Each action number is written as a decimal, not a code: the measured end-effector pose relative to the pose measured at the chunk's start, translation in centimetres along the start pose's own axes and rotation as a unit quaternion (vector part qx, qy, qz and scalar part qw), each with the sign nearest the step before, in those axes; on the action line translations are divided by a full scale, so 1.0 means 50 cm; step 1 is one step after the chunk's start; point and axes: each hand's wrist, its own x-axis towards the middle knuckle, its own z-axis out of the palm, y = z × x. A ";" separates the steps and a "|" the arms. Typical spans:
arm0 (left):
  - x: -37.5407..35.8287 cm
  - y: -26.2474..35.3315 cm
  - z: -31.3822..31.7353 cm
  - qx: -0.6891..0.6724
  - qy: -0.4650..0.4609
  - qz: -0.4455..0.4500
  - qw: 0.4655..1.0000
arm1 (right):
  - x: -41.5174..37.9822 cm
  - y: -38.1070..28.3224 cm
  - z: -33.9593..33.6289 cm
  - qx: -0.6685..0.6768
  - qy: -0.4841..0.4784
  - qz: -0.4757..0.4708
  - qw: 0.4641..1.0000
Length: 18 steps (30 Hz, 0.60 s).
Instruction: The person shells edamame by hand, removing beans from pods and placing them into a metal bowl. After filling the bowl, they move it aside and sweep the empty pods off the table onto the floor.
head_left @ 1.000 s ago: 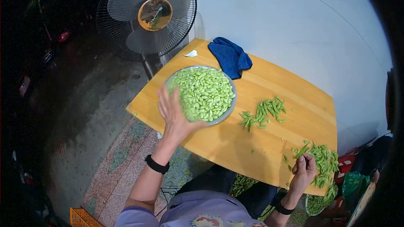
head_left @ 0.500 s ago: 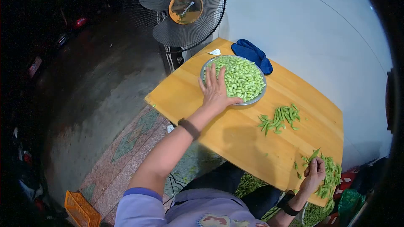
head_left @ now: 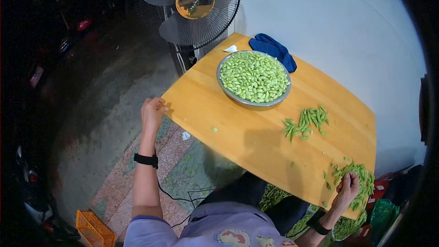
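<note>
My left hand (head_left: 153, 113) is at the left corner of the wooden table (head_left: 219, 148), its fingers curled and pressed together; whether anything is in them I cannot make out. My right hand (head_left: 348, 190) is closed in a pinch over the pile of green bean pods (head_left: 364, 180) at the table's right end. Whatever is between those fingertips is hidden. A metal bowl (head_left: 232, 94) heaped with shelled green beans (head_left: 256, 77) stands near the far edge, apart from both hands. A smaller group of pods (head_left: 306, 122) lies between the bowl and my right hand.
Behind the bowl lies a dark blue cloth (head_left: 273, 51), with a white scrap (head_left: 230, 49) beside it. A large fan (head_left: 194, 4) stands past the far left corner. More pods (head_left: 276, 196) are below the table near my legs. An orange crate (head_left: 95, 228) sits on the floor.
My left hand has left the beans in the bowl and moved left to the table corner. My right hand has lowered slightly at the pile; the pod seen in its fingers no longer shows.
</note>
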 end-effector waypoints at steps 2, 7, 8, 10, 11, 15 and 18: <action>-0.004 -0.016 0.013 -0.020 -0.045 0.002 0.999 | 0.003 -0.003 0.003 -0.001 -0.002 0.007 1.000; -0.009 -0.015 0.048 -0.002 -0.061 0.009 0.998 | 0.009 0.007 -0.015 0.014 0.004 0.013 1.000; -0.012 -0.010 0.047 0.004 -0.048 0.010 0.999 | 0.008 0.007 -0.018 0.018 -0.001 0.013 1.000; 0.001 -0.067 0.067 -0.053 -0.080 -0.057 0.994 | 0.007 0.009 -0.020 0.021 -0.003 0.014 1.000; 0.006 -0.071 0.068 -0.108 -0.109 -0.125 0.980 | 0.006 0.009 -0.017 0.022 0.003 0.012 1.000; -0.029 0.019 0.038 0.022 -0.098 0.049 0.994 | 0.000 -0.004 -0.008 0.037 0.004 0.010 0.999; -0.093 0.167 0.048 -0.122 -0.222 0.129 0.959 | -0.003 -0.007 -0.004 0.035 0.003 0.008 0.999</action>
